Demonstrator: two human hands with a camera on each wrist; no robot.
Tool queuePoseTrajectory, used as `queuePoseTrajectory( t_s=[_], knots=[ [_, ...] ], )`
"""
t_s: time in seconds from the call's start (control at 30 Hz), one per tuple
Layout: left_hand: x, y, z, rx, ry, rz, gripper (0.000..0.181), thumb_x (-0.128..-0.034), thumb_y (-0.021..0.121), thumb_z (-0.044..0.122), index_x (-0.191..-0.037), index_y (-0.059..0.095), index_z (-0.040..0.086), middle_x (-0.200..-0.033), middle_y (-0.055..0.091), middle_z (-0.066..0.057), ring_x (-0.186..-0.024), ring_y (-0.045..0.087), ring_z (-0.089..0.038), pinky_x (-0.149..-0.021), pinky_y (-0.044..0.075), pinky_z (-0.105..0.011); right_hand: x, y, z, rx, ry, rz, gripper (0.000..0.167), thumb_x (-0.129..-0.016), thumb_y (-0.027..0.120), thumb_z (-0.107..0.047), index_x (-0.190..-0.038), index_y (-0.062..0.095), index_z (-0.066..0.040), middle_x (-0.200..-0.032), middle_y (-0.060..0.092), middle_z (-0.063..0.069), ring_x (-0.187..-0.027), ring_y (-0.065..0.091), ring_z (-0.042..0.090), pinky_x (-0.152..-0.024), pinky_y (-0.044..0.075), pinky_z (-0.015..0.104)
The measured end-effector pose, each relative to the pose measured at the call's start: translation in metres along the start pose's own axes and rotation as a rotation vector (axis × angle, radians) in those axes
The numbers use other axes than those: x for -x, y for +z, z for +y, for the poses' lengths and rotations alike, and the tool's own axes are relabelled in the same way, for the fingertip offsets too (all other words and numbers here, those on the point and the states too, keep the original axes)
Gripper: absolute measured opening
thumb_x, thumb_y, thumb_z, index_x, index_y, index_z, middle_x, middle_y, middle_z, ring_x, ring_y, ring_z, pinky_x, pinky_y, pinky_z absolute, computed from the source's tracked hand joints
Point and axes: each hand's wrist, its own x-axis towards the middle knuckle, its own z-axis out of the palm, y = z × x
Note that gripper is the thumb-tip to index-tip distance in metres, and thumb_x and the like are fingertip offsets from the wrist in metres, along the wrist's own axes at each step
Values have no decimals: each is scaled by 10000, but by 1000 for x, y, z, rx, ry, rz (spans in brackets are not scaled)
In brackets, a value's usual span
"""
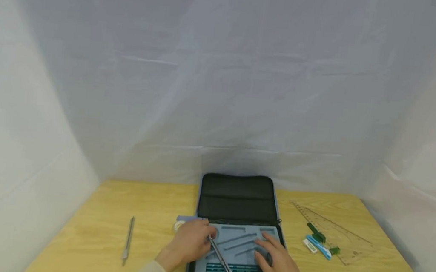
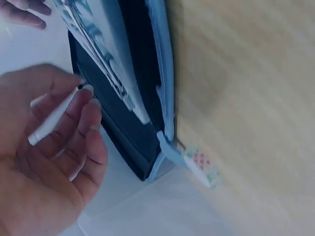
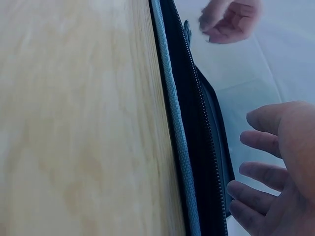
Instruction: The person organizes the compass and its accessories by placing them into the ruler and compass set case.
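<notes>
No legible text or numbers.

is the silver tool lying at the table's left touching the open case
Apart: the head view plainly shows bare tabletop between the silver tool and the open case.

the head camera looks forward and down across the counter (image 1: pixel 158 216) from farther back; both wrist cameras sit close, tilted sideways along the zippered case (image 1: pixel 237 201), which all three views share.
</notes>
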Motion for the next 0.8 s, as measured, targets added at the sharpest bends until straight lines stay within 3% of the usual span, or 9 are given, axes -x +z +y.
queuePoseTrajectory(
  t_s=[0.13,0.23,0.4,0.53,0.8],
  knots=[
    [4,1,10,108,-209,-3,32,-787,635,181,-766,645,202,-632,519,141,-534,461,-31,-434,368,-245,0,0,0,-5,0,0,338,-937,595,-363,-1224,633,-189,-1392,466,138,-1223,471,378,-901,431,552],
    [6,3,21,122,-320,-2,211,-819,644,270,-629,568,221,-521,427,148,-443,384,-45,-398,307,-253,-1,-1,-1,-6,-5,-4,334,-937,597,-357,-1222,635,-187,-1391,467,139,-1225,470,376,-904,429,552],
    [3,7,40,71,-472,-21,464,-802,652,409,-462,410,206,-439,339,96,-394,349,-102,-361,268,-295,-2,-4,-3,-8,-23,2,324,-941,593,-352,-1220,635,-192,-1395,463,136,-1230,466,370,-919,417,557],
    [-5,11,47,14,-543,-64,477,-790,645,484,-495,430,177,-494,403,37,-440,418,-166,-392,336,-350,-2,-5,-4,5,-30,15,323,-939,594,-359,-1214,640,-193,-1393,469,127,-1227,475,357,-920,420,548],
    [-18,20,50,-65,-599,-151,453,-732,670,558,-695,605,111,-654,561,-38,-579,563,-238,-491,453,-400,-3,-4,-4,11,-35,15,316,-940,593,-360,-1207,645,-198,-1395,470,119,-1230,475,350,-915,425,543]
  ],
)
